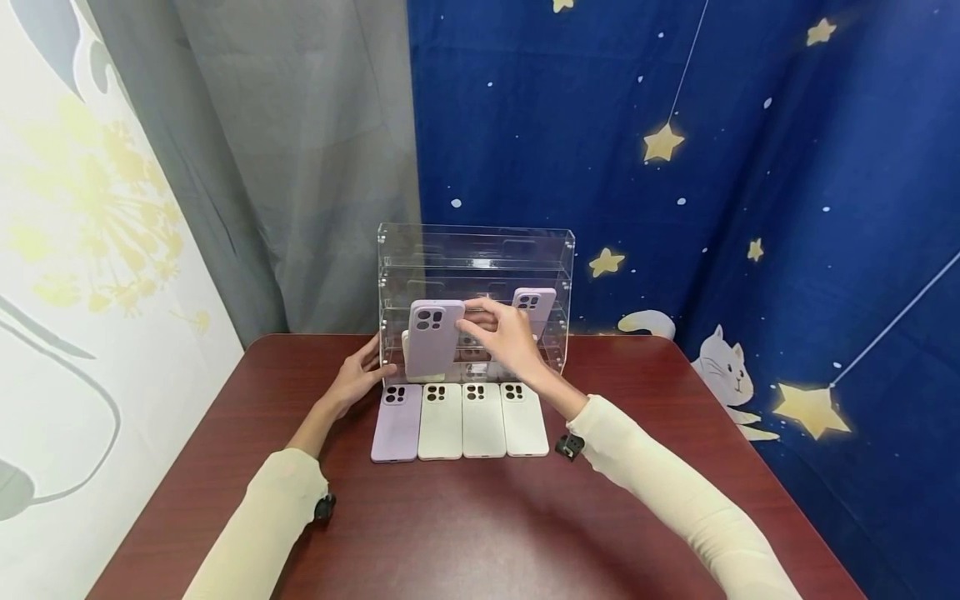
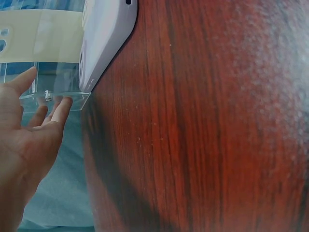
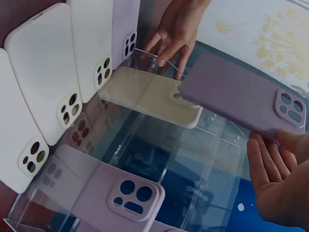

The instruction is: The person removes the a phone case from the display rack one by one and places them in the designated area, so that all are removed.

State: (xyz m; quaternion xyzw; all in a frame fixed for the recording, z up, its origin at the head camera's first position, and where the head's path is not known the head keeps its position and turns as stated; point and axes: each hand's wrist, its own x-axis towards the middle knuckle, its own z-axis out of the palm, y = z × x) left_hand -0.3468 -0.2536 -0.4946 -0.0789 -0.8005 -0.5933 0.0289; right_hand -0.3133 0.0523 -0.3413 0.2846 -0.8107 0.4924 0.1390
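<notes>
Here's the right hand [image 1: 506, 337] up at the clear stand [image 1: 476, 243], thumb and fingers pinching a lilac phone case [image 1: 435, 340] by one side edge. That case is held upright at the left part of the stand, and the edge grip looks chosen to leave its lower end free of fingers. Over at the stand's left side, the left hand [image 1: 354, 383] holds nothing, fingers spread and fairly straight along the clear edge, probably to steady a light frame. Down on the tabletop [image 1: 480, 533], a flat lilac case [image 1: 396, 423] and three white cases [image 1: 483, 421] lie side by side, camera cutouts towards the stand, likely lined up for an easy reach.

Now the views split! The head camera mostly hides the cream case [image 3: 145, 94] behind the held one; the right wrist camera shows it almost whole in the stand, with a second lilac case [image 3: 120, 188] leaning well to its side. That angle also shows the thumb on one face of the held case and fingers under it. The left wrist camera alone catches the left palm, thumb well apart from the fingers; how hard they press, I can't tell.
</notes>
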